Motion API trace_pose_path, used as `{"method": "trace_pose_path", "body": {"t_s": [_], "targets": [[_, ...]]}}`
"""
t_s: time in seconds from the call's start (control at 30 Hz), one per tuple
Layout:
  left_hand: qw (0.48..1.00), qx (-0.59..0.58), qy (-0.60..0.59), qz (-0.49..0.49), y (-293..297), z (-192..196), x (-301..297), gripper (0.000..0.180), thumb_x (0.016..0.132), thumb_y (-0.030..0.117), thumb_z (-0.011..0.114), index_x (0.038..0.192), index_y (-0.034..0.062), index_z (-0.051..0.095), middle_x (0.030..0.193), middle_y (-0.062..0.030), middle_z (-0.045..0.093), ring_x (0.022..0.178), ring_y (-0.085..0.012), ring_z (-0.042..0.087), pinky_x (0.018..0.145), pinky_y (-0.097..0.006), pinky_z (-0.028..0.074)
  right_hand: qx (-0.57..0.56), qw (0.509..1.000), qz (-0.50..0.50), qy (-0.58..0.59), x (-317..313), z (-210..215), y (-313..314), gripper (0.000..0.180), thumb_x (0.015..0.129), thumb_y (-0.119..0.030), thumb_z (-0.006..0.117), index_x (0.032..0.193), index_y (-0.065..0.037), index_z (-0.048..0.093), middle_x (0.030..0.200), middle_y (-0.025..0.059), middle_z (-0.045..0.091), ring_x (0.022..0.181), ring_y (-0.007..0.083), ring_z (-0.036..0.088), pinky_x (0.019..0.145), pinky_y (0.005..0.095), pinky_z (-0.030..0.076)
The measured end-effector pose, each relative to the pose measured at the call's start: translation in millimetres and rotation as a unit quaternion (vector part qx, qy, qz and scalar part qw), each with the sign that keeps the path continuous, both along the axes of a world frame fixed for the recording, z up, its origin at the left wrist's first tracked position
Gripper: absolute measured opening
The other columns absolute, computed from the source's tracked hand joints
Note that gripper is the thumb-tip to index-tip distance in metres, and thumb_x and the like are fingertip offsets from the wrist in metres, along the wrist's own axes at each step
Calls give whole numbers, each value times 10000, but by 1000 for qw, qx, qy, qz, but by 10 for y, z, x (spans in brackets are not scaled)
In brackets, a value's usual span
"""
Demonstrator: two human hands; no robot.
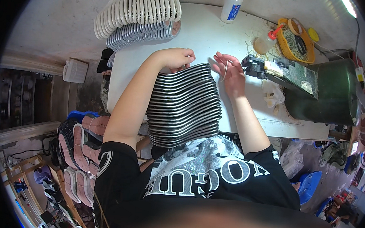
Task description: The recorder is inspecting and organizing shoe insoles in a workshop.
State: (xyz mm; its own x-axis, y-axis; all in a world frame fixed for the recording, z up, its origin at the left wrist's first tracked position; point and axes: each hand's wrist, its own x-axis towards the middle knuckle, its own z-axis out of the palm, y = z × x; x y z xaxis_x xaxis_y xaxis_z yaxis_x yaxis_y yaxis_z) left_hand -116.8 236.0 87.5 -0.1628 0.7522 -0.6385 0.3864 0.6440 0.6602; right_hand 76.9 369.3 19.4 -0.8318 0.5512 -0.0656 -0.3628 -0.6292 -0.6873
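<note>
A long row of black shoe soles [185,108], packed face to face, runs from my lap onto the white table. My left hand [177,59] is at the far left corner of the row, fingers curled inward; what they grip, if anything, is hidden. Beyond the far right corner, my right hand [232,73] is turned palm up with bent fingers. A thin pale band [225,71], like a rubber band or cord, hangs from these fingers across the palm.
White soles [139,10] and grey soles [143,34] are stacked at the back left. A white bottle [231,7], a red-tipped squeeze bottle [264,42] and a yellow basket [296,43] stand behind. A dark green machine [326,88] is close to my right hand. Pinkish soles [81,145] lie at left.
</note>
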Motion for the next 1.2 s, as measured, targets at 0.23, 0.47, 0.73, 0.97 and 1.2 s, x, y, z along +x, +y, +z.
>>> {"method": "trace_pose_path", "body": {"t_s": [0.23,0.47,0.73,0.97,1.2], "targets": [[1000,-14,-6,13,-8,22,28,328,979,253,393,1251,87,474,1008,-97,572,892,-206,608,687,-338,547,149,981,-68,-105,-31,34,-104,171,906,-51,527,1065,-8,479,1229,186,536,898,212,642,596,244,560],[999,39,-4,32,-14,405,230,383,985,289,391,1333,131,413,1072,-102,558,993,-208,569,777,-350,512,285,924,11,-254,-229,21,-83,309,750,-216,727,824,-19,501,878,113,634,719,130,586,649,251,478],[980,122,124,-98,77,160,243,475,980,426,357,1208,75,581,1016,-175,629,950,-302,597,884,-366,446,454,834,143,-279,-346,74,-43,488,687,-349,751,1000,-6,603,908,103,640,876,198,601,807,299,472],[959,-122,230,-111,25,146,215,731,920,635,282,1027,40,693,1004,-203,663,929,-320,639,868,-392,464,440,825,256,-244,-253,204,5,877,593,-495,830,1215,27,500,1064,188,617,1026,270,593,915,344,458],[975,-87,181,-100,-574,196,159,723,882,664,377,1063,23,657,961,-175,671,880,-271,642,813,-361,481,512,783,251,-248,-8,176,-31,1057,554,-469,859,1344,17,352,1177,243,554,1130,318,539,979,373,421]]}}
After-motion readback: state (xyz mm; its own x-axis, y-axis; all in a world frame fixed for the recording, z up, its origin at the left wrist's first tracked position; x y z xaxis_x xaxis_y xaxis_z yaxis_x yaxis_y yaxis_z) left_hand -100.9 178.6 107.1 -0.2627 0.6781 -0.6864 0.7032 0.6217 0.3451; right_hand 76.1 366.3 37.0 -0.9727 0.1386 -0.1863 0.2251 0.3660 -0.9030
